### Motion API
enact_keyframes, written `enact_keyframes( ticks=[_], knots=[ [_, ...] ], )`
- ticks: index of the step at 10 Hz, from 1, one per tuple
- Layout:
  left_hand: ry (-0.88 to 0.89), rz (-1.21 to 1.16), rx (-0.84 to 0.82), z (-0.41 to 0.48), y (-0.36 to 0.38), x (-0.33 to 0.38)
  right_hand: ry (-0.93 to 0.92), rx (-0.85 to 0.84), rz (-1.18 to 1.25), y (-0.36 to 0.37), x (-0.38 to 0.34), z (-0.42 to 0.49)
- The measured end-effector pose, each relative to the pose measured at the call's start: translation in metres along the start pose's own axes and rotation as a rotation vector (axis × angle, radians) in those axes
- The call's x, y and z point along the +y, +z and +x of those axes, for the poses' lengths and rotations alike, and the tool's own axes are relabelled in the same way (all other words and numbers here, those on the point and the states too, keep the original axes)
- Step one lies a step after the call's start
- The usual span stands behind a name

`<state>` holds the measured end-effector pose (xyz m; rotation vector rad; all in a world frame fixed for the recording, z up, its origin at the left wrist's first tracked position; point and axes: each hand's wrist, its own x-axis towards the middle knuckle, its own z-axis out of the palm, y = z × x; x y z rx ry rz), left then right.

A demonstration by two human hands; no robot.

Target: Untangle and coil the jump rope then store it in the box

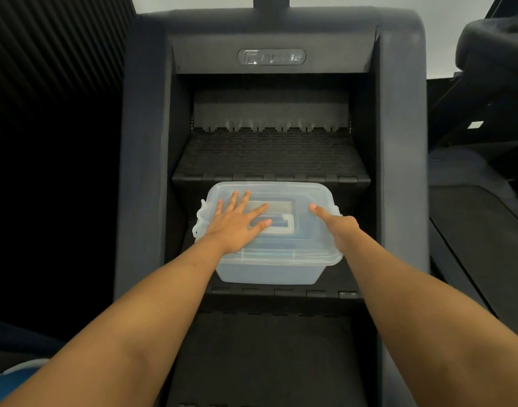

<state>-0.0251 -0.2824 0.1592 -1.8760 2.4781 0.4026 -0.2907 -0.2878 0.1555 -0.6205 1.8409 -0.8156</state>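
A translucent plastic box (269, 271) with its lid (304, 233) on rests on a black step of a stair-climber machine. My left hand (237, 221) lies flat on the lid's left half, fingers spread. On the lid's right side rests my right hand (337, 227), its forefinger stretched along the lid and the other fingers curled at the rim. Something dark shows dimly through the lid near the handle recess; I cannot tell whether it is the jump rope.
The box sits on the middle step (281, 292); a ribbed upper step (269, 154) lies behind it and a lower step (266, 353) in front. Dark side walls (143, 171) flank the steps. Another machine (487, 186) stands to the right.
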Motion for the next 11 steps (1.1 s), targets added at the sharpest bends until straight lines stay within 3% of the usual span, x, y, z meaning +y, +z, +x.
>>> enact_keyframes(
  ticks=[1, 2, 5, 7, 9, 10, 11],
  knots=[
    [-0.003, 0.006, 0.001, 0.001, 0.0, 0.0, -0.111, 0.178, -0.129, 0.004, 0.0, -0.003],
    [0.001, 0.003, 0.004, 0.001, 0.0, 0.0, -0.233, 0.234, -0.173, 0.005, 0.0, -0.009],
    [0.011, 0.014, 0.017, 0.001, 0.001, -0.002, -0.319, 0.262, -0.205, 0.004, 0.0, -0.016],
    [0.021, 0.02, 0.023, 0.002, 0.003, -0.002, -0.386, 0.323, -0.336, 0.01, -0.003, -0.021],
    [0.032, 0.037, -0.031, 0.001, -0.003, -0.002, -0.377, 0.265, -0.511, 0.013, -0.004, -0.018],
    [0.011, 0.019, -0.123, 0.003, -0.013, -0.001, -0.464, 0.267, -0.659, 0.008, -0.008, -0.018],
    [0.018, 0.035, -0.119, 0.005, -0.039, 0.001, -0.668, 0.26, -0.726, -0.006, -0.031, -0.031]
  ],
)
